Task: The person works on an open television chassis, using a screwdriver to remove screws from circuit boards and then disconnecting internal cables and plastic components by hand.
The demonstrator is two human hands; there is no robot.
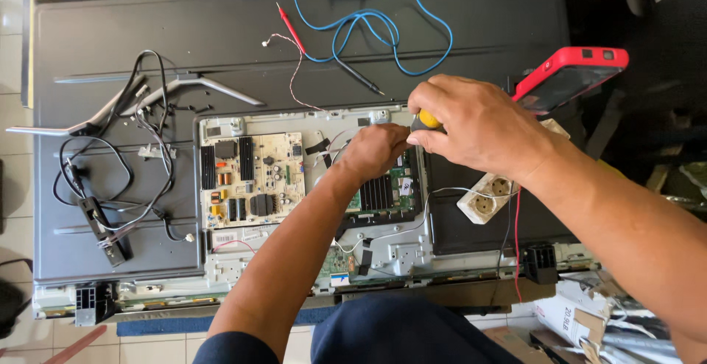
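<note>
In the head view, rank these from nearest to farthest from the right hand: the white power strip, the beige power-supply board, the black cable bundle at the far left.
From the right hand, which grips a yellow-handled screwdriver:
1. White power strip, just below the hand.
2. Beige power-supply board, left of both hands.
3. Black cable bundle, far left on the dark back panel.

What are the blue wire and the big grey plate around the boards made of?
The blue wire looks like rubbery plastic over metal: it loops softly and shines a little. The grey plate looks like bare sheet metal, dull silver with stamped holes and folded edges.
</note>
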